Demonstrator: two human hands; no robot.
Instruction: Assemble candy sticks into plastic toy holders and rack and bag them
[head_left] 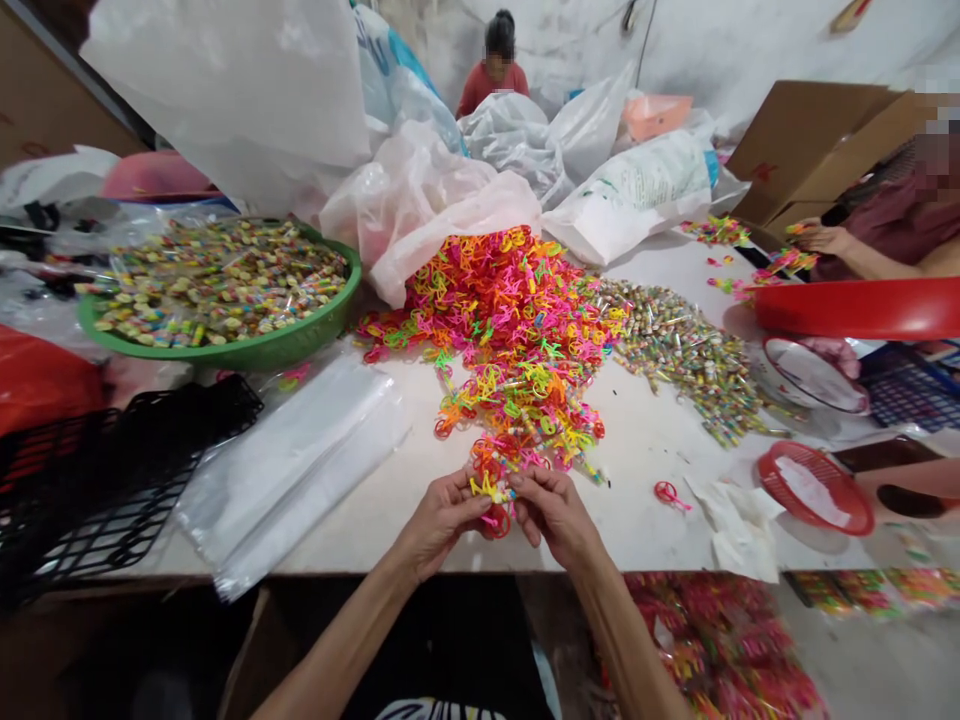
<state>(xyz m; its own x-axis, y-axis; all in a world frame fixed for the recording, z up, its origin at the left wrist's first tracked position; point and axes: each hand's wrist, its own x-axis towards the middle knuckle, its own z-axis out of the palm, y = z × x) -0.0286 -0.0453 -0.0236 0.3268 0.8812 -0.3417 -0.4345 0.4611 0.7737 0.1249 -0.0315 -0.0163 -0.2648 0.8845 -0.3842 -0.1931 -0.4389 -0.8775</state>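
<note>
At the table's front edge, my left hand [450, 515] pinches a small yellow plastic toy piece [489, 487]. My right hand [555, 508] is closed beside it, thumb and fingers on the other end, where a small bluish tip shows; its exact kind is too small to make out. A red and pink ring-shaped piece [496, 520] hangs just below, between the two hands. Directly beyond the fingers spreads a large heap of bright plastic toy pieces [517, 320] in pink, orange, yellow and green. To its right lies a pile of small wrapped tubes [675, 345].
Left stands a green basin [300, 345] full of small wrapped pieces, with clear plastic bags [300, 455] in front and a black crate [112, 470] beside them. A red basket [814, 490] and red tray [862, 308] are right. Two people sit across and at right.
</note>
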